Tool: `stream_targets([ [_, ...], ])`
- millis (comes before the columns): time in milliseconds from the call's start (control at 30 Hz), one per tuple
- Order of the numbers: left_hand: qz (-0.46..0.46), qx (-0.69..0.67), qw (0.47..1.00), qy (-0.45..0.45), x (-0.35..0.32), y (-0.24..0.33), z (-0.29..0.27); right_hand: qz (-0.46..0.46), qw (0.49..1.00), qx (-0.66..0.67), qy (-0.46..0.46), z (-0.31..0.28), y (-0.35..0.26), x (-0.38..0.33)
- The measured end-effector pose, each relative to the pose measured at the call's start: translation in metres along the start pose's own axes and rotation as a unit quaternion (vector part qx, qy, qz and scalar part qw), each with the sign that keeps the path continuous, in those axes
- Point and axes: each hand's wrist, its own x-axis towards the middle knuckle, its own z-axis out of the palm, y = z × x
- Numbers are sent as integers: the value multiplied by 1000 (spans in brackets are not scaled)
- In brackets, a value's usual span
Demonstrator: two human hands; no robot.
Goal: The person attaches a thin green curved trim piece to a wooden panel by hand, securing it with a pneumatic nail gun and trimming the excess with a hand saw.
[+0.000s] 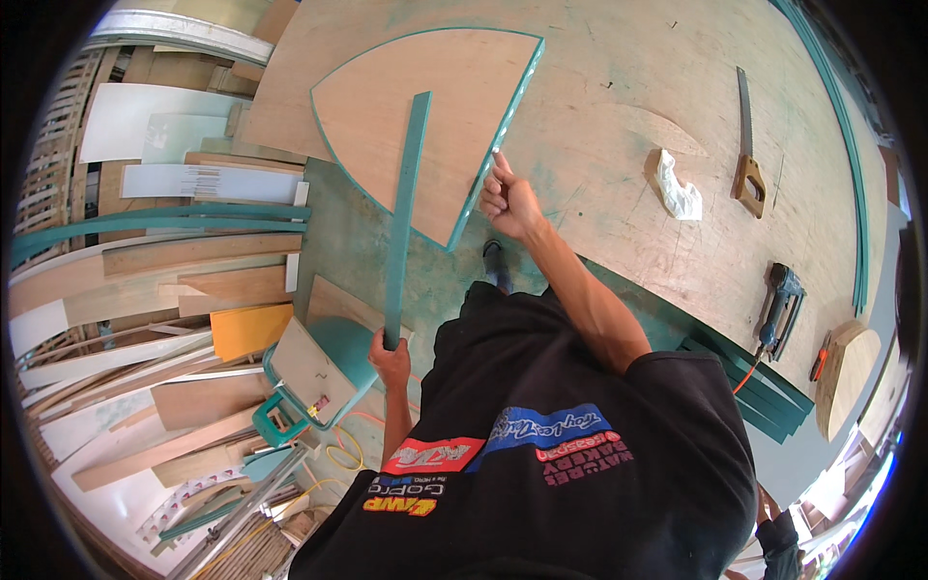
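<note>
My left hand [391, 362] is closed round the lower end of a long green strip [407, 222], whose far end lies over a curved wooden panel [425, 116]. This panel has green edging along its curve and one straight edge on the right, streaked with white, glue-like stuff. It overhangs the near left side of the worktable. At that streaked edge is my right hand [510, 201], its index finger stretched to the edge and the other fingers curled. Nothing shows in the right hand.
On the wooden worktable [599, 58] lie a handsaw [747, 145], a crumpled white cloth [679, 188] and a nail gun [781, 304] with an orange hose. Green strips [851, 164] line its right side. A chair [324, 372] and stacked boards [203, 256] stand left. Another person's hand [768, 507] shows lower right.
</note>
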Motion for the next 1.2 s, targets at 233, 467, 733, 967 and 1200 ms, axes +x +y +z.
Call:
stream_targets([
  [233,12,-14,1000,10,3,-9,5,11,999,-10,48,-30,11,-43],
  [467,-6,-14,1000,-11,17,-10,2,55,997,-41,38,-27,38,-28],
  [733,0,-3,1000,-24,23,-16,-1,39,985,-163,49,-11,54,-31],
  [967,19,-13,999,-33,31,-26,3,63,985,-144,68,-39,53,-66],
  [1200,80,-22,996,18,44,-30,8,139,932,-326,69,-22,83,-61],
])
